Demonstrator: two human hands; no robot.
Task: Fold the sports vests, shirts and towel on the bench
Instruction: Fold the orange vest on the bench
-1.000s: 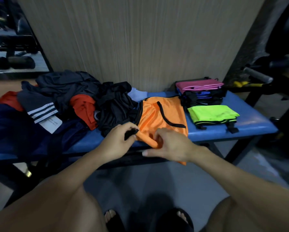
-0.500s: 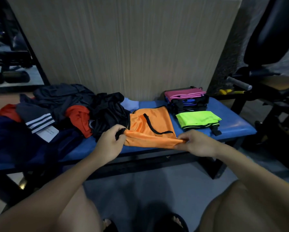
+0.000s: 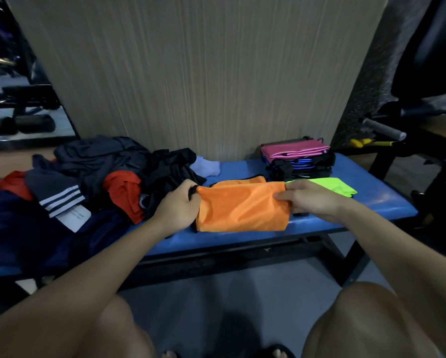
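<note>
While the orange sports vest (image 3: 242, 208) lies at the blue bench's (image 3: 387, 200) front edge, long axis left to right, the left hand (image 3: 176, 211) grips its left end and the right hand (image 3: 308, 200) pinches its right end, equally near.

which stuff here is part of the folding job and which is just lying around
Part of the job:
- orange vest, held by the left hand and right hand
- unfolded clothes pile
- folded stack with pink on top
- folded green vest
- blue bench

Just lying about:
- grey roller bar
- yellow object
- black seat
</note>
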